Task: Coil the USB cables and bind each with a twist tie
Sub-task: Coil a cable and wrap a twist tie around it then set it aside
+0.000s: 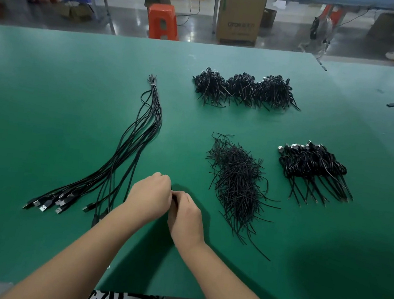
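My left hand (150, 197) and my right hand (187, 218) meet over the green table (60, 109), fingers curled together around a small dark thing between them; most of it is hidden, so I cannot tell whether it is a coiled cable or a tie. A bundle of straight black USB cables (130, 146), tied at its far end, lies to the left with the plugs toward me. A loose heap of black twist ties (236, 181) lies right of my hands. Coiled, bound cables sit in a pile at the right (312, 165) and in a row at the back (244, 89).
The table's far edge runs across the top of the view; beyond it stand an orange stool (162, 21) and a cardboard box (240, 16). A small dark object (391, 104) lies at the far right of the table.
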{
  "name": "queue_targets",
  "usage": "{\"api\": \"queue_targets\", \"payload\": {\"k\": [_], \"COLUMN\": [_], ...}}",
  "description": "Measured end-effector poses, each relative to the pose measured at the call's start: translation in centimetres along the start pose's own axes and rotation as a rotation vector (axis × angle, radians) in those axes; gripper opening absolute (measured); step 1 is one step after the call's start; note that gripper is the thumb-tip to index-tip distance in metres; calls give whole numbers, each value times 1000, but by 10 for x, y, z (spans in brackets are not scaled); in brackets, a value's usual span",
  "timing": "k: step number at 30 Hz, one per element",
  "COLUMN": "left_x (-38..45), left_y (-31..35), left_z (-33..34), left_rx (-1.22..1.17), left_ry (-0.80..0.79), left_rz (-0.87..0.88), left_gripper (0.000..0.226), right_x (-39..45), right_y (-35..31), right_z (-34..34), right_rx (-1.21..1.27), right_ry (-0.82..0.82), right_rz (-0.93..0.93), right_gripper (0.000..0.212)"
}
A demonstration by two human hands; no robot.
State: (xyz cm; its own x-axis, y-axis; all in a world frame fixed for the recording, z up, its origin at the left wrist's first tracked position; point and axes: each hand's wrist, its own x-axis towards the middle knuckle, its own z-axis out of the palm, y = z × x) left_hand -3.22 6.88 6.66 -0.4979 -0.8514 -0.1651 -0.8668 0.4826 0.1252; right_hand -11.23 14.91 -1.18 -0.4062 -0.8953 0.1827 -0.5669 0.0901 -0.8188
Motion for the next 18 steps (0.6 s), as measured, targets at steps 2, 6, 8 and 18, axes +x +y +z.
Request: {"api": "queue_targets", "payload": {"k": [2, 6, 8, 18], "left_x": [-3, -8, -12, -16], "left_y": [-1, -11, -14, -3], "left_z": [5, 13, 12, 6], "left_rx": [-63, -169, -252, -445], "left_ry": [41, 218, 341, 546], "left_rz": [14, 189, 280, 365], "left_gripper": [17, 15, 10, 4], "right_x": [3, 19, 29, 46], "right_y": [-2, -10, -11, -21], "right_z": [-4, -23, -41, -75], "right_rx": [53, 461, 901, 1316], "right_ry": [-59, -283, -389, -533], "right_rz": [82, 411, 550, 747], "right_gripper": [17, 19, 25, 15]}}
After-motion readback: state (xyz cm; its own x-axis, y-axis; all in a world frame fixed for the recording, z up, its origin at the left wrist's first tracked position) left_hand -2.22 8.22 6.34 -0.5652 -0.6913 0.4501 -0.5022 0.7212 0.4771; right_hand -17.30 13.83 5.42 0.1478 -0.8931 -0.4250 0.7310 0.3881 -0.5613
